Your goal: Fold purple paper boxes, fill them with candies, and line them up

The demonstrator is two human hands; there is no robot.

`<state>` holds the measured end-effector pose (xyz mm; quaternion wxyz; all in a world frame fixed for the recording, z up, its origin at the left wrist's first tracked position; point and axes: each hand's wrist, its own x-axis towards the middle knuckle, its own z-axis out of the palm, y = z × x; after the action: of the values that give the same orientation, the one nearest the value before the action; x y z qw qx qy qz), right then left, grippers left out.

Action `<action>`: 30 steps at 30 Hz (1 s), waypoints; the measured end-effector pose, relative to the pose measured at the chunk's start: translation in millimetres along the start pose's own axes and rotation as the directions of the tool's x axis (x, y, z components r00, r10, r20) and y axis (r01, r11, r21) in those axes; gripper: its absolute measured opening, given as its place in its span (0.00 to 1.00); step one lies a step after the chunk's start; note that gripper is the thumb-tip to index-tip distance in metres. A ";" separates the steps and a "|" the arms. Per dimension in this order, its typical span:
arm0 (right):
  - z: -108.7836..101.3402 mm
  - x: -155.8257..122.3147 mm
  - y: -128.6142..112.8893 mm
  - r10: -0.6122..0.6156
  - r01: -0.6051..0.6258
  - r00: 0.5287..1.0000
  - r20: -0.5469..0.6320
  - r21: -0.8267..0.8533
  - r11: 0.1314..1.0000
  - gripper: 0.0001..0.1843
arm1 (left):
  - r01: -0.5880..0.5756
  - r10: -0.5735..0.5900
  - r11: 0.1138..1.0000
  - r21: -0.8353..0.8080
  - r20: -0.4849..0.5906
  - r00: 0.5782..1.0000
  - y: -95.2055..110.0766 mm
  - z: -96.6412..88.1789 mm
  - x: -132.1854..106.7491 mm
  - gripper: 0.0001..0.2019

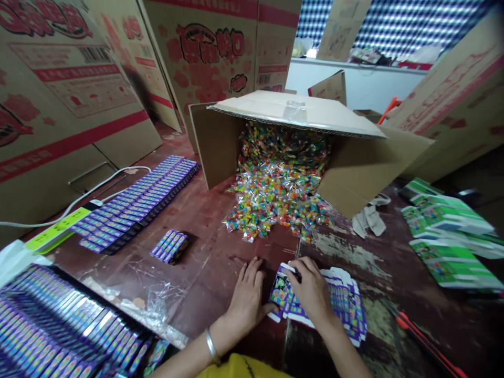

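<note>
My left hand (247, 297) lies flat on the dark red table (205, 226), fingers stretched out, its thumb touching the left edge of a fanned stack of flat purple carton blanks (346, 304). My right hand (311, 287) rests on top of that stack with its fingers curled over the upper corner of the top blank (282, 287). Just beyond both hands, a pile of small colourful wrapped candies (275, 194) spills from a large cardboard box lying on its side (299, 113).
Rows of finished purple boxes lie at the left (137, 202) and lower left (59, 325), with a small bundle (170, 245) between. A green power strip (55, 230) sits far left. Green carton blanks (449, 236) lie at right. Tall cardboard cartons (59, 94) ring the table.
</note>
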<state>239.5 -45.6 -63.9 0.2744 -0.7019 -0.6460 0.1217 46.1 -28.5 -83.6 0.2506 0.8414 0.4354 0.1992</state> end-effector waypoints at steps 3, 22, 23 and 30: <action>0.7 4.7 -6.7 0.152 -0.161 0.987 0.055 0.320 0.934 0.14 | 0.026 -0.022 0.993 -0.113 0.034 0.999 8.5 -7.2 -3.3 0.37; -18.2 2.2 -45.0 -0.233 -0.371 0.713 0.662 0.638 0.675 0.09 | 0.347 0.028 0.482 -0.804 0.410 0.912 -1.0 -67.9 2.1 0.21; -18.3 4.5 -45.6 -0.234 -0.379 0.700 0.675 0.629 0.679 0.09 | 0.369 -0.004 0.472 -0.800 0.417 0.909 -3.4 -64.7 0.7 0.21; 6.3 4.2 -54.9 0.038 -0.222 0.965 0.261 0.727 0.650 0.12 | 0.291 -0.344 0.305 -0.907 0.180 0.921 -7.7 -34.0 -1.2 0.16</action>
<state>190.7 -39.3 -38.5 0.4556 -0.5526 -0.5124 0.4739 21.8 -17.2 -61.3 0.6986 0.4496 0.4123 0.3739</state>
